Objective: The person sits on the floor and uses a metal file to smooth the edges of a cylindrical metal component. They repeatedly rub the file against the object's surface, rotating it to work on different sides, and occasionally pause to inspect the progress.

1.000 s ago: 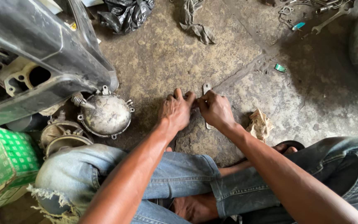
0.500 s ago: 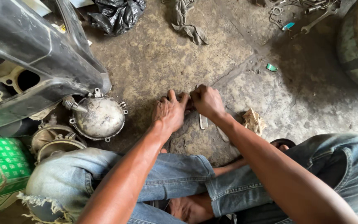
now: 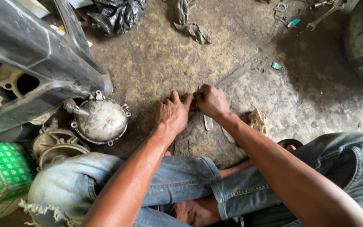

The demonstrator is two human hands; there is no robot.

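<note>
On the stained concrete floor (image 3: 274, 105), between the two hands, a flat metal strip (image 3: 208, 122) is pressed down, only its near end showing below the right hand (image 3: 210, 101). That hand is closed in a fist over the strip's far end. The left hand (image 3: 173, 113) is laid just beside it, fingers curled, fingertips meeting the right knuckles; whether anything is pinched there cannot be told. Against the frame a second ago, the strip's far end has been covered by the right fist, so the grip has been shifted up along it and tightened; since half a second ago little has moved. A domed metal cover (image 3: 100, 119) lies to the left, a crumpled rag (image 3: 259, 121) to the right.
</note>
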